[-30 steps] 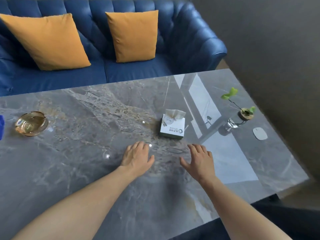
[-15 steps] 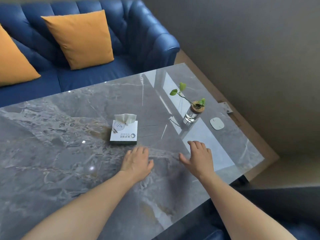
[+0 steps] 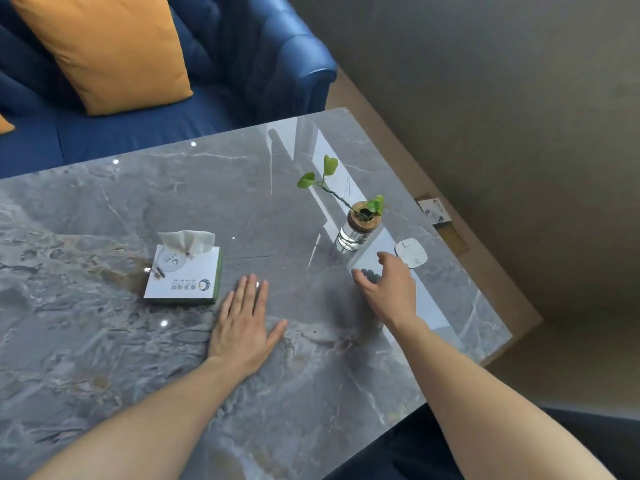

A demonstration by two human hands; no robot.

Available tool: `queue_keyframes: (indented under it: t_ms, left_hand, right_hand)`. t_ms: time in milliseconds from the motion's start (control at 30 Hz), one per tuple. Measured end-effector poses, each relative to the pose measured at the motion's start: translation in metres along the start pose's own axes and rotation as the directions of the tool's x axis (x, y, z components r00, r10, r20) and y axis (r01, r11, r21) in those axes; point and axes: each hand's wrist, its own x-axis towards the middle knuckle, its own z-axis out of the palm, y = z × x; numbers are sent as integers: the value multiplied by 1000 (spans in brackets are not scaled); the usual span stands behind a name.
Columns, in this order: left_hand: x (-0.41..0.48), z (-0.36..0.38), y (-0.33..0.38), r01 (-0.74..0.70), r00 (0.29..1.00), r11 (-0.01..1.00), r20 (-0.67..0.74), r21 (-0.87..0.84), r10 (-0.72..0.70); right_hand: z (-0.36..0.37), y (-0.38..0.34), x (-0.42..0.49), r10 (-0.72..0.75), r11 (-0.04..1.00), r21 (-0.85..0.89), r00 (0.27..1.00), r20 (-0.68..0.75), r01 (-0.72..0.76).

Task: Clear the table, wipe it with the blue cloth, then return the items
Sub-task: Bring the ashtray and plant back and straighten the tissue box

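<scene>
Presently, the bench (image 3: 145,348) presents a glossy grey marble top with brown veining and window reflections. The blue cloth is not in this view, so its place cannot be told. A white tissue box (image 3: 185,273) with a green side lies flat near the bench centre, one tissue (image 3: 188,241) standing out of its top slot. A glass vase (image 3: 353,230) with a cork collar stands upright toward the right end, holding a green-leaved plant cutting (image 3: 327,181) that leans left. A small white rounded pad (image 3: 411,252) lies flat just beside the vase, nearer the right edge.

Left hand (image 3: 242,327): grip released, palm flat on the bench, fingers together, just right of the tissue box and apart from it. Right hand (image 3: 389,289): grip released, fingers spread and curled, raised above the bench, fingertips near the white pad and the vase base; contact with either cannot be told.

Against the frame half a second earlier, the right hand has lifted off the surface and advanced toward the vase, the left hand stays flat, and the camera has closed in on the right end.

A blue sofa (image 3: 263,64) with an orange cushion (image 3: 104,46) stands beyond the far edge
</scene>
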Motion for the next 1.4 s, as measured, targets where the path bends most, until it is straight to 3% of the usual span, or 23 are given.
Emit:
queue_keyframes:
  t_ms: [267,400,933,1100,1200,1300,1400]
  left_hand:
    - [2,11,1,6,1000,999,-15,38,-6]
    - [3,11,1,12,1000,999,-9,36,-11]
    - [4,10,0,15,1000,999,22,46,-16]
    - [9,-8,3,27,978,999,207,21,-30]
    - [18,-22,0,21,937,994,350,-109,18]
    - [7,-41,-19,-37,963,938,238,-345,125]
    - [-28,-49,-45,-146,978,901,75,-409,193]
  right_hand:
    - [16,-14,54,56,902,428,998,15,-57]
    - [22,-20,62,27,862,508,999,-22,-12]
    - [17,-20,44,4,852,524,1000,-29,12]
    - [9,-27,14,-46,866,496,998,-37,58]
    - [5,-37,-6,-66,871,485,997,-30,72]
    - [4,-54,-26,-109,870,480,994,-31,110]
    - [5,-81,-47,-163,860,484,986,-41,162]
